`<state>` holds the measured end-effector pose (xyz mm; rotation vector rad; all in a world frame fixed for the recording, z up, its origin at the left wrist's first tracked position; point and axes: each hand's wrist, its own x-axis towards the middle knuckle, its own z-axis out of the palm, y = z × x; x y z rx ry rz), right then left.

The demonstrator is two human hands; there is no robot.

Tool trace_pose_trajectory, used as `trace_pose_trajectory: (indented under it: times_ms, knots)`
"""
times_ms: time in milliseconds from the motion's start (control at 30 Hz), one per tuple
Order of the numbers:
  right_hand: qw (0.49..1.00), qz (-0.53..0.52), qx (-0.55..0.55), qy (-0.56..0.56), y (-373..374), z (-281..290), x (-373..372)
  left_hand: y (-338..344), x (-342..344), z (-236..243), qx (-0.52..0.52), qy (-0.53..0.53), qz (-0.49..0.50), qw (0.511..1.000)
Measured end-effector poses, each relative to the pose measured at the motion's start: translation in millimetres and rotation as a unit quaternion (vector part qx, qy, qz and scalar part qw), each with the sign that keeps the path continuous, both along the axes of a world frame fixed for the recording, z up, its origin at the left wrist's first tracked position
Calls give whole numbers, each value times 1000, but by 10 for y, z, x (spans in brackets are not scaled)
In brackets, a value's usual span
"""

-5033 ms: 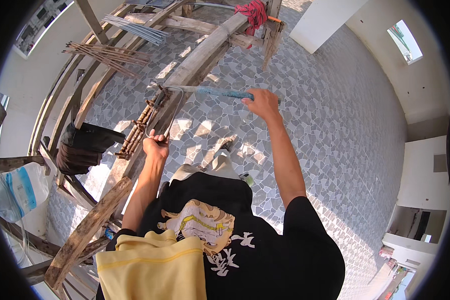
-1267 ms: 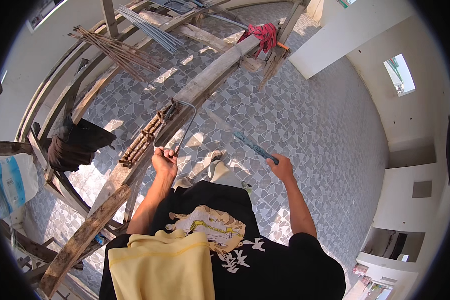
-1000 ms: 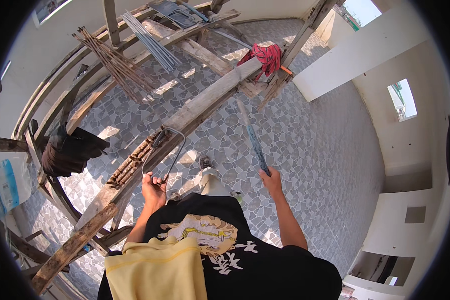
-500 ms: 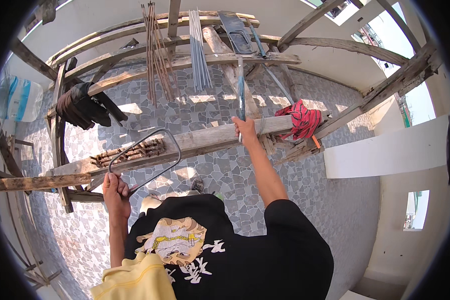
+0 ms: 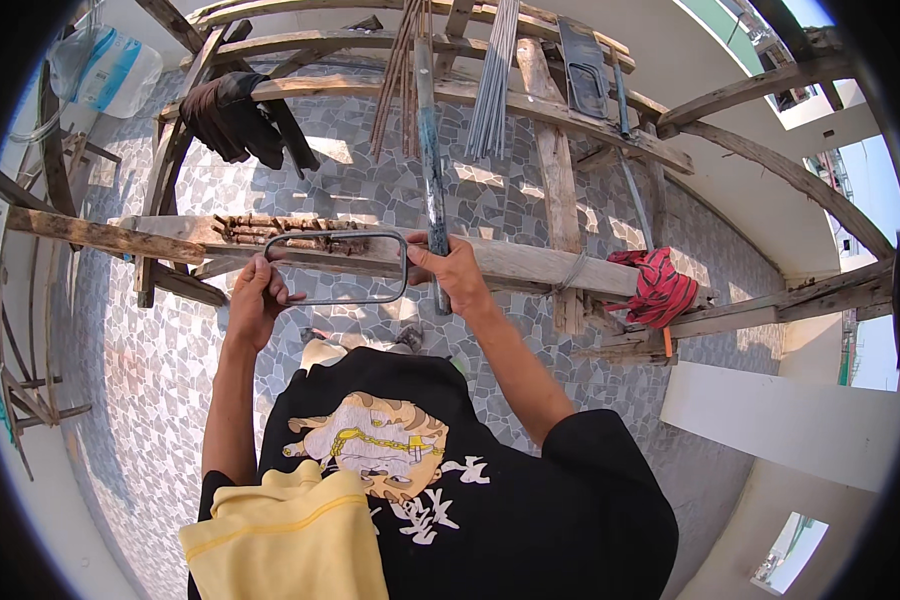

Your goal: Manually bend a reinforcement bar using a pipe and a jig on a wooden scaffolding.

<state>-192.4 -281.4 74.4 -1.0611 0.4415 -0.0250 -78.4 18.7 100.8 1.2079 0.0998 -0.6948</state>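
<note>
My left hand point(image 5: 254, 302) is closed on the left end of a rectangular loop of bent steel rod, a rebar stirrup point(image 5: 342, 301), held nearly level in front of me. A long pipe point(image 5: 429, 150) with worn bluish paint points away from me, gripped by my right hand point(image 5: 452, 274) near its lower end. The stirrup's right end lies right beside the pipe and my right fingers; I cannot tell whether they touch. Behind the stirrup, a wooden beam point(image 5: 515, 262) carries a pile of short rusty rods point(image 5: 270, 229).
Grey straight rods point(image 5: 494, 90) and rusty rods point(image 5: 390, 90) rest across the far timber rails. A red-and-black cloth point(image 5: 658, 288) wraps the beam's right end. Dark cloth point(image 5: 230, 115) hangs at the left, near a large plastic bottle point(image 5: 110, 70). A loose plank point(image 5: 100, 232) juts in at left.
The stirrup has turned from tilted to nearly level. My right hand has come leftward with the pipe, up to the stirrup's right end. My head view has shifted, so the surroundings sit farther right.
</note>
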Motion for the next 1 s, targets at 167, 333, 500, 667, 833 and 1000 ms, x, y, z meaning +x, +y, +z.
trace_pose_trajectory:
  times_ms: [167, 333, 500, 667, 833, 1000]
  knots:
    - [999, -37, -7, 27, -14, -140, -214, -369, -34, 283, -224, 97, -43, 969]
    - [988, -123, 95, 23, 218, -256, -361, -1024, -360, 82, -241, 49, 82, 966]
    - [977, -205, 51, 34, 277, -330, -511, -1310, -401, -56, -124, 85, -46, 988]
    - [930, -198, -269, 153, -956, -360, -678, -1212, -277, 271, -51, 63, -166, 983]
    - [807, -216, -466, 292, -2155, -875, -604, -1064, -213, 261, 137, -155, -260, 943]
    - [798, -201, -444, 353, -2608, -901, -582, -764, -331, 35, 177, -160, -179, 954]
